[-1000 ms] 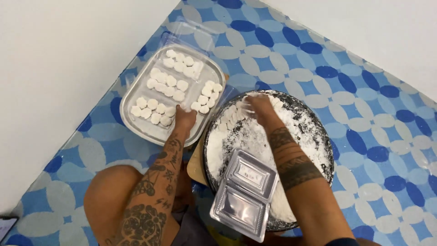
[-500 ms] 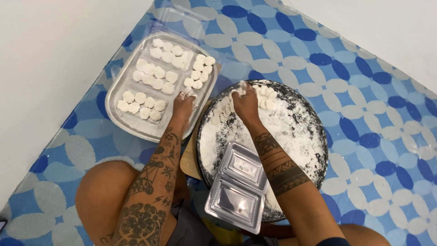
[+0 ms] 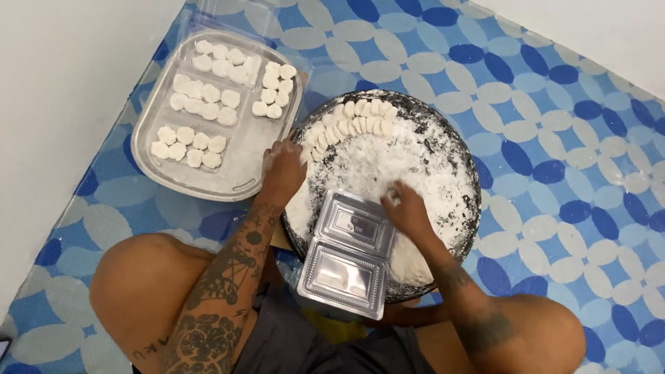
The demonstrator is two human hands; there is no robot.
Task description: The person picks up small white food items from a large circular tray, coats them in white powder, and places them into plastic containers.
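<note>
While the left hand (image 3: 282,170) rests at the near-left rim of the round dark pan (image 3: 465,166), its floury fingers (image 3: 277,149) are curled loosely, and whether they pinch anything cannot be told. The right hand (image 3: 407,210) lies on the flour (image 3: 402,156) inside the pan, fingers bent down at the far right corner of the clear plastic clamshell box (image 3: 348,253); if they grip it or only touch it is unclear. That box lies open and empty across the pan's near edge, half over the flour, half over the person's lap. A curved row of small white dough pieces (image 3: 350,127) sits along the far side of the pan. Just left of the pan stands a metal tray (image 3: 208,181) with more white pieces (image 3: 208,93) in several groups.

Everything sits on a floor (image 3: 554,125) tiled in blue and pale circles (a repeating petal pattern), with white walls (image 3: 55,104) closing in at left and upper right. Bare knees frame the bottom edge; the tray's far corner is cut off by the frame, and something clear and plastic beyond it is too faint to make out.
</note>
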